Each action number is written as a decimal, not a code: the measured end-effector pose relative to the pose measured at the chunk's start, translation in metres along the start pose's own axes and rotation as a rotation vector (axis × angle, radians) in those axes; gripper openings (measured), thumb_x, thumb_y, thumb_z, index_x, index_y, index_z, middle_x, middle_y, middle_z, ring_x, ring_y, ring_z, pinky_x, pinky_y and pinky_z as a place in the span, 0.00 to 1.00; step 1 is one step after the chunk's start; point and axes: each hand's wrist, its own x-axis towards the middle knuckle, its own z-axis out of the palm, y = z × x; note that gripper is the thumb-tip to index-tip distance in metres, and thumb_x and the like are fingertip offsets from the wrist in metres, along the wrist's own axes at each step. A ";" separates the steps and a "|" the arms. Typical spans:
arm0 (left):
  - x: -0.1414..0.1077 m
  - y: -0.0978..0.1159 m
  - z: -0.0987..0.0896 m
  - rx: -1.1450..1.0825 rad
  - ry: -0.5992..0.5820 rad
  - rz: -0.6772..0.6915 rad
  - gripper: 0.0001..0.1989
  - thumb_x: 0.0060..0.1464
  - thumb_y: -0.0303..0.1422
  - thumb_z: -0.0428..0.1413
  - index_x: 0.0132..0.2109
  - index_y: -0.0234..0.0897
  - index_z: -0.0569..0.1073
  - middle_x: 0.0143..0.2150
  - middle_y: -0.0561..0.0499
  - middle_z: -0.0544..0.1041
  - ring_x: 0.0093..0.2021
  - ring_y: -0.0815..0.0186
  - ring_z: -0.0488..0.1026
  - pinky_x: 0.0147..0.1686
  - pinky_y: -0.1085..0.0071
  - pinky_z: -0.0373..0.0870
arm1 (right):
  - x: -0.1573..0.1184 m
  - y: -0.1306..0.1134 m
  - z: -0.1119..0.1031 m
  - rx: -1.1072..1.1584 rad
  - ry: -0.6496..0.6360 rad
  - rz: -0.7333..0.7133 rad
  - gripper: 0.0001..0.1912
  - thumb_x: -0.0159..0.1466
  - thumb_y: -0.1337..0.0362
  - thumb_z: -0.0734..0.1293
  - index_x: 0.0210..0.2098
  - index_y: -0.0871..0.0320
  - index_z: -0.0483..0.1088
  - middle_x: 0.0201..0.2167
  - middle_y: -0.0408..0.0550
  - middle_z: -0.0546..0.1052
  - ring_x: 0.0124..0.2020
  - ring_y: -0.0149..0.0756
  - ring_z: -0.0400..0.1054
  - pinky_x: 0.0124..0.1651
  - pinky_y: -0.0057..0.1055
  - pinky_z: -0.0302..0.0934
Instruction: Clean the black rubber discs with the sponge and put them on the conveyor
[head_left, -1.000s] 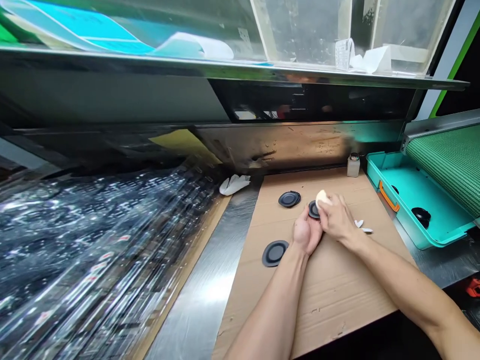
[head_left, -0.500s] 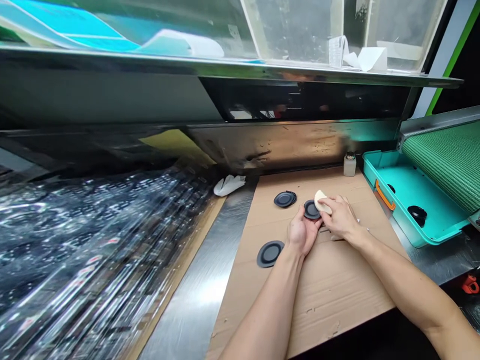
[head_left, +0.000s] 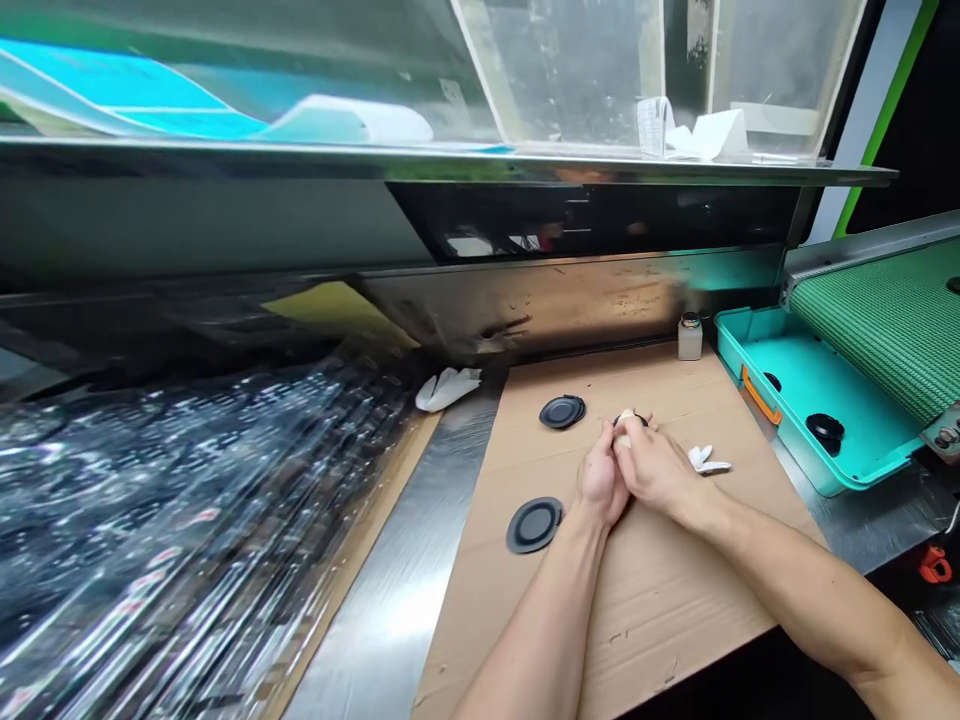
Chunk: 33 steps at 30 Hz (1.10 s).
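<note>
My left hand point(head_left: 600, 482) is closed around a round black disc point(head_left: 641, 422), mostly hidden by the fingers. From the right, my right hand point(head_left: 652, 468) pinches a cream-coloured pad point(head_left: 628, 417) and presses it onto the disc. Both hands meet just above a cardboard sheet point(head_left: 675, 590). Two more dark discs lie flat on it to the left: one with a raised rim point(head_left: 562, 412) farther back, and a wider grey-black one point(head_left: 534, 525) near my left forearm. White crumpled scraps point(head_left: 707, 461) rest right of my right hand.
A small bottle point(head_left: 690, 340) stands at the cardboard's back edge. At the right, a turquoise bin point(head_left: 806, 455) holds black round parts below a green conveyor belt point(head_left: 892, 305). Clear plastic-wrapped stock point(head_left: 187, 520) covers the left side. A metal ledge point(head_left: 480, 165) crosses above the bench.
My right hand has moved slightly left and closer over the disc, with the pad now largely covered by my fingers. White scraps behind the right hand have come into view.
</note>
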 end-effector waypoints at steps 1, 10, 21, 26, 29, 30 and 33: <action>0.000 0.000 0.000 -0.002 -0.009 0.013 0.18 0.70 0.38 0.46 0.48 0.32 0.78 0.52 0.40 0.81 0.60 0.55 0.75 0.64 0.57 0.68 | 0.003 -0.002 0.000 -0.060 0.011 0.028 0.15 0.74 0.61 0.53 0.58 0.55 0.59 0.48 0.54 0.77 0.44 0.44 0.73 0.46 0.38 0.66; 0.008 0.001 -0.012 -0.018 0.063 0.125 0.15 0.70 0.34 0.46 0.46 0.32 0.76 0.48 0.40 0.81 0.53 0.60 0.78 0.59 0.58 0.72 | 0.009 0.001 0.000 -0.279 -0.063 0.079 0.16 0.74 0.61 0.51 0.56 0.55 0.61 0.45 0.54 0.80 0.41 0.45 0.76 0.42 0.37 0.65; 0.003 -0.007 -0.006 0.032 0.052 0.063 0.17 0.71 0.35 0.45 0.50 0.32 0.76 0.50 0.40 0.81 0.51 0.61 0.79 0.55 0.59 0.75 | 0.016 0.012 -0.009 -0.132 0.018 0.198 0.24 0.73 0.54 0.54 0.64 0.56 0.54 0.43 0.56 0.81 0.42 0.48 0.76 0.43 0.37 0.64; 0.000 -0.006 -0.002 0.028 0.037 0.025 0.17 0.71 0.34 0.45 0.50 0.32 0.77 0.47 0.42 0.82 0.49 0.60 0.79 0.55 0.59 0.75 | 0.017 0.013 -0.016 -0.178 -0.017 0.102 0.20 0.73 0.51 0.54 0.59 0.51 0.62 0.41 0.53 0.81 0.42 0.48 0.76 0.42 0.36 0.63; 0.001 -0.004 0.000 0.025 0.059 0.010 0.19 0.72 0.34 0.43 0.49 0.30 0.78 0.47 0.41 0.82 0.49 0.60 0.79 0.57 0.58 0.74 | 0.014 0.016 -0.017 -0.228 -0.021 0.151 0.21 0.74 0.49 0.54 0.59 0.49 0.64 0.42 0.52 0.80 0.43 0.48 0.76 0.43 0.36 0.63; 0.001 -0.004 0.000 0.031 0.063 0.013 0.20 0.72 0.34 0.43 0.48 0.29 0.78 0.47 0.40 0.82 0.49 0.60 0.79 0.57 0.58 0.74 | 0.012 0.016 -0.017 -0.243 -0.010 0.187 0.22 0.74 0.49 0.53 0.61 0.48 0.64 0.42 0.53 0.80 0.44 0.48 0.76 0.44 0.37 0.64; 0.002 -0.003 0.000 0.031 0.059 0.026 0.21 0.72 0.36 0.42 0.48 0.29 0.78 0.50 0.39 0.81 0.54 0.59 0.77 0.60 0.59 0.72 | 0.007 0.011 -0.012 -0.257 -0.011 0.206 0.24 0.75 0.48 0.51 0.65 0.45 0.61 0.43 0.53 0.81 0.43 0.48 0.76 0.44 0.38 0.64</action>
